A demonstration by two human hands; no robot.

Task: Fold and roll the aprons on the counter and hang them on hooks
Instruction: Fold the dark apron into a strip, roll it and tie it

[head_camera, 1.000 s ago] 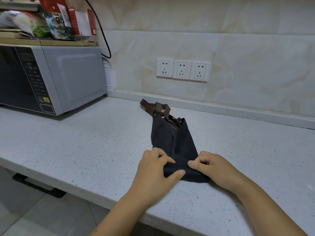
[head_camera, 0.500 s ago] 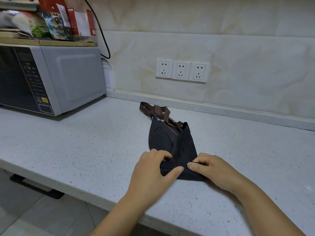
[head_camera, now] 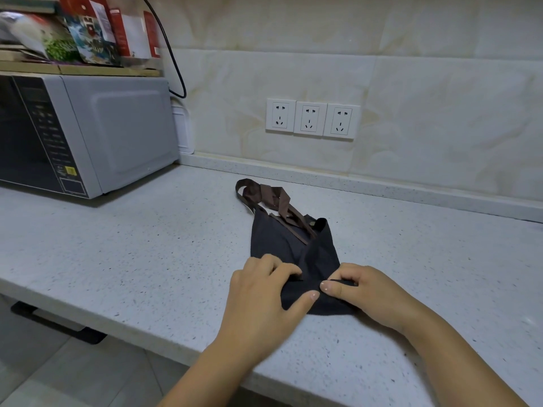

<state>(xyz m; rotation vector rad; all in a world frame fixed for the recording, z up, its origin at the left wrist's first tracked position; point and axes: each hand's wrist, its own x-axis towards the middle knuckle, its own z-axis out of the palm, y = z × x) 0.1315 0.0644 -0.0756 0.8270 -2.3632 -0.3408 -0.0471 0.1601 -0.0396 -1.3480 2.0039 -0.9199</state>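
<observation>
Roll advanced up apron | left grip and right grip both pinch its rolled end

Soft, even indoor light, somewhat dim with a pale greenish cast. A faint shadow lies under the microwave on the surface. Wide-angle distortion bends the edges; focus is sharp centrally

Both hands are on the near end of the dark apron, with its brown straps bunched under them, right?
Not quite. In the head view the left hand and right hand do grip the near end of the dark apron, but its brown straps lie at the far end, toward the wall, clear of both hands.
</observation>
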